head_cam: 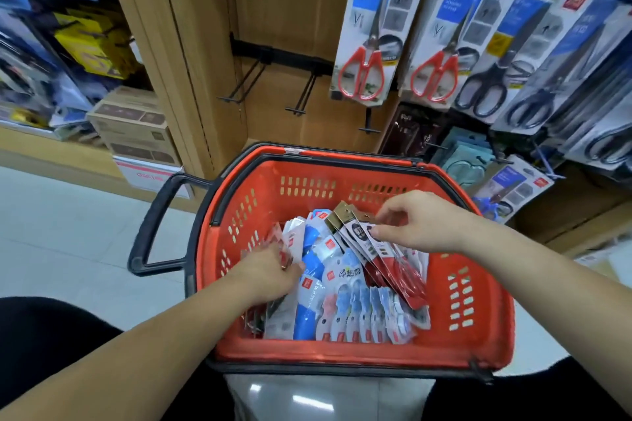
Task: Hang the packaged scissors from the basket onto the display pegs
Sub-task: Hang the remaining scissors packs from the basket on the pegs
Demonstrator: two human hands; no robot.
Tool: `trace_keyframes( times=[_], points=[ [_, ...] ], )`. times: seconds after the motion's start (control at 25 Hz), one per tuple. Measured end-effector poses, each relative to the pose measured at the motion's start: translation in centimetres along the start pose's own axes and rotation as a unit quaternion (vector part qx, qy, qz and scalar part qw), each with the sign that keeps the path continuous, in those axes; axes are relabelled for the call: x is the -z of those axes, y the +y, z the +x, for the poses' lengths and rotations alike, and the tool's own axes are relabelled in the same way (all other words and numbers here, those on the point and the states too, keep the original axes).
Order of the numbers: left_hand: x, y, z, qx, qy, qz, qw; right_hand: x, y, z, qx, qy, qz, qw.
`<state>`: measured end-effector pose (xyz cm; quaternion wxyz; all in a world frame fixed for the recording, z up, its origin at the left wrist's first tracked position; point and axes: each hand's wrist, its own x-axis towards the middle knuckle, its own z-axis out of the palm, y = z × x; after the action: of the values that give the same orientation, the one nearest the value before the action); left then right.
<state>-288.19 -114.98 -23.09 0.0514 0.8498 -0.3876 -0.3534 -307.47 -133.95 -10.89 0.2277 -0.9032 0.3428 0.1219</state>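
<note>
Left hand [270, 272] grips packs [285, 243] at the left of the red basket [478, 287]; right hand [424, 222] pinches tilted, red-carded packaged scissors [379, 253] inside it, below the display pegs [304, 96].

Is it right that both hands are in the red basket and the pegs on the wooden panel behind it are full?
No. The head view shows the left hand and right hand in the basket, the right pinching a pack, but the pegs on the wooden panel behind it are bare.
</note>
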Motion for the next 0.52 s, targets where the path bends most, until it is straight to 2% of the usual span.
trace_keyframes(
  times=[0.08,0.12,0.2,0.28,0.36,0.44,0.52],
  points=[
    [-0.4,2.1,0.0,-0.023,0.046,0.172,0.984,-0.9,2.0,1.4,-0.035,-0.032,0.022,0.999],
    [-0.5,3.3,0.6,-0.056,0.071,0.185,0.979,-1.8,3.0,2.0,-0.051,-0.037,0.055,0.997],
    [-0.9,5.8,1.9,-0.146,0.058,0.06,0.986,-4.2,5.2,3.2,-0.087,-0.032,0.136,0.986],
    [-1.0,8.0,3.6,-0.189,0.026,-0.074,0.979,-6.2,7.2,4.1,-0.107,-0.043,0.159,0.98],
    [-0.7,9.2,5.5,-0.16,0.033,-0.154,0.974,-7.0,8.5,5.1,-0.114,-0.07,0.132,0.982],
    [-0.1,9.4,7.5,-0.096,0.066,-0.154,0.981,-7.2,9.4,5.9,-0.118,-0.082,0.155,0.977],
    [0.7,8.7,9.3,-0.039,0.06,-0.159,0.985,-7.1,9.9,6.3,-0.116,-0.09,0.178,0.973]
  ],
)
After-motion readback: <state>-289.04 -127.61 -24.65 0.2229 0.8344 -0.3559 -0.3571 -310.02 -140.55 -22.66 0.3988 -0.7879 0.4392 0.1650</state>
